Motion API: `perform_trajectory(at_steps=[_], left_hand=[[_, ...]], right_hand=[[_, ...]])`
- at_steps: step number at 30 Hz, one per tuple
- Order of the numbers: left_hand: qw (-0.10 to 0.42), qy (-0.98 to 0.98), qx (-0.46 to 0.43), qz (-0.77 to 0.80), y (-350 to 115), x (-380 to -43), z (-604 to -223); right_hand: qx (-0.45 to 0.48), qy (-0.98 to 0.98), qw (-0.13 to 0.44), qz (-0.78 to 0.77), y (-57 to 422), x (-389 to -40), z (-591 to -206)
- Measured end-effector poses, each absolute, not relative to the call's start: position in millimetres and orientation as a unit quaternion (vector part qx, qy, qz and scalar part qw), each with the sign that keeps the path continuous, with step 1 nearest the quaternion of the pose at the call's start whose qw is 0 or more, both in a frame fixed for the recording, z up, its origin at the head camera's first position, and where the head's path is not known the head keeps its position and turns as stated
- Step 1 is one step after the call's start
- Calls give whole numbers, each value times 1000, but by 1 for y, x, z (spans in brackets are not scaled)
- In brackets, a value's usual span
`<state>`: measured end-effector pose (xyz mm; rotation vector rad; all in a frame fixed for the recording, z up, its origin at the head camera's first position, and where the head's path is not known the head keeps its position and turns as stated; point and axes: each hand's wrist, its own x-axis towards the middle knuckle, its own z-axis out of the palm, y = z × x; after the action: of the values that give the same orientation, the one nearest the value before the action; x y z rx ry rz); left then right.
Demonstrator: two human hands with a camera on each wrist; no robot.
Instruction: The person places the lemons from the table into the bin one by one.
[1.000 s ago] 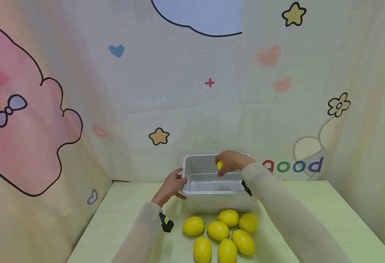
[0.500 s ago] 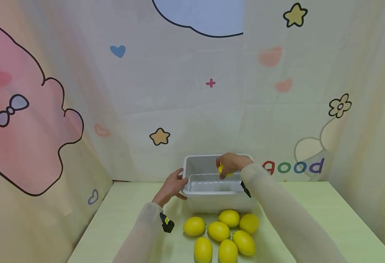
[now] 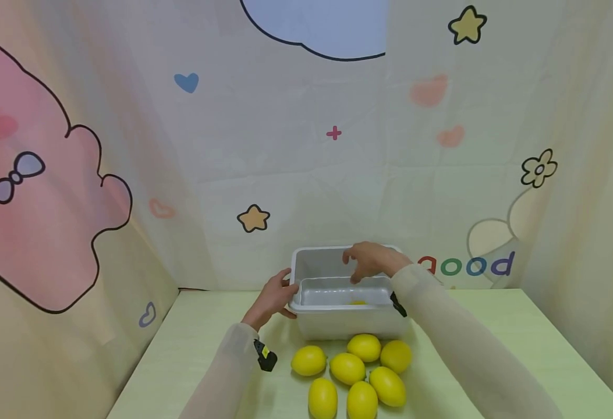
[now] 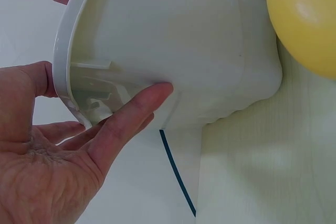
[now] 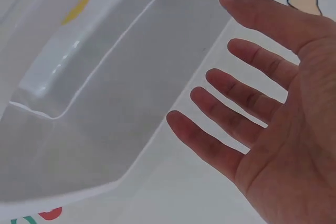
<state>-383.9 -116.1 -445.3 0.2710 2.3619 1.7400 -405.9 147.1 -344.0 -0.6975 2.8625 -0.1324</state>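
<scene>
A light grey plastic bin (image 3: 332, 323) stands against the backdrop. My left hand (image 3: 272, 295) grips its left end, thumb at the rim and fingers against the outer wall (image 4: 173, 35). Above the bin's opening hovers my right hand (image 3: 373, 259), its fingers spread and holding nothing. Inside, a sliver of one yellow lemon (image 3: 358, 302) shows on the floor of the bin; the front wall hides the remainder. In the right wrist view that lemon (image 5: 77, 8) is a small yellow patch.
Several lemons (image 3: 347, 368) lie grouped on the pale table (image 3: 196, 349) in front of the bin, the nearest ones close to its front wall. A printed fabric backdrop (image 3: 296, 174) rises behind, and curtains flank both sides.
My right hand lowered a lemon into the bin, let it go and opened its fingers. The lemon now lies on the bin's floor. My left hand stays at the rim.
</scene>
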Motion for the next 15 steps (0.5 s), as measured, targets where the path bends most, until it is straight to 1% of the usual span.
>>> perform_trajectory(at_steps=[7, 15], left_hand=[[96, 799, 90, 587, -115, -383, -445], [95, 799, 90, 586, -114, -384, -446]], right_hand=[[-266, 961, 54, -45, 154, -389, -338], [-275, 960, 31, -45, 157, -371, -335]])
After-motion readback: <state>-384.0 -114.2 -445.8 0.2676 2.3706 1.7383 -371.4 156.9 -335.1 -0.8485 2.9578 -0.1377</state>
